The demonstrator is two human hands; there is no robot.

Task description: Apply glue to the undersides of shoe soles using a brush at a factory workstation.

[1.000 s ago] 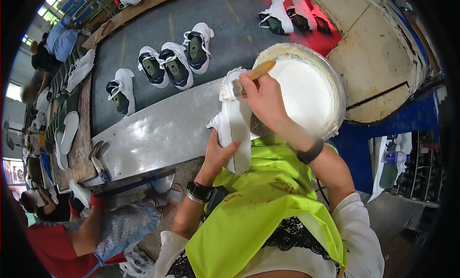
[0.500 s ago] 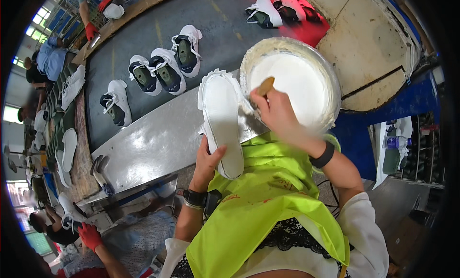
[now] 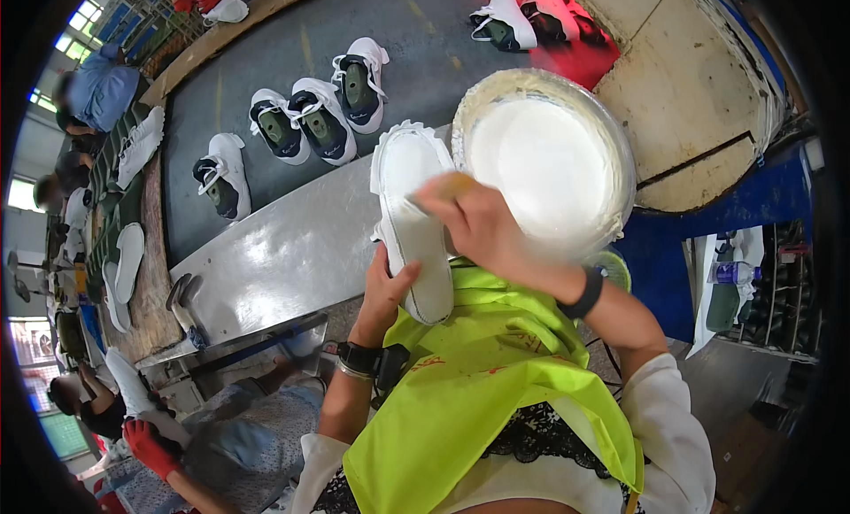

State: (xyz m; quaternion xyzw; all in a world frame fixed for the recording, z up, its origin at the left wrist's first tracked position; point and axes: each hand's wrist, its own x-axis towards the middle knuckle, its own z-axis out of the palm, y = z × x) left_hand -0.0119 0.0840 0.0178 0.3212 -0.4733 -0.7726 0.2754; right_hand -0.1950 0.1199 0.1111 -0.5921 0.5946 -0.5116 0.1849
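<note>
My left hand (image 3: 384,294) grips a white shoe (image 3: 428,270) along its heel end, bottom side up, with the thumb across the underside. The toe end points away from me over the metal ledge. In my right hand (image 3: 485,220) is a brush (image 3: 457,186) with a wooden handle, partly blurred by motion. Its bristles rest on or just over the middle of the shoe's underside; contact is hard to tell. Right of the shoe stands a round basin (image 3: 620,182) with a crusted rim, holding thick white liquid (image 3: 540,151).
Several white and dark green shoes (image 3: 323,120) stand on the dark belt (image 3: 266,62) beyond the metal ledge (image 3: 266,270). More shoes (image 3: 503,23) sit under red light at the far right. A tool (image 3: 184,310) lies at the ledge's left end. A red-gloved co-worker's hand (image 3: 150,448) holds a shoe.
My right hand has brought the brush left from the basin's edge onto the shoe's underside. My left hand keeps its grip on the shoe. The lower-left co-worker's shoe has shifted.
</note>
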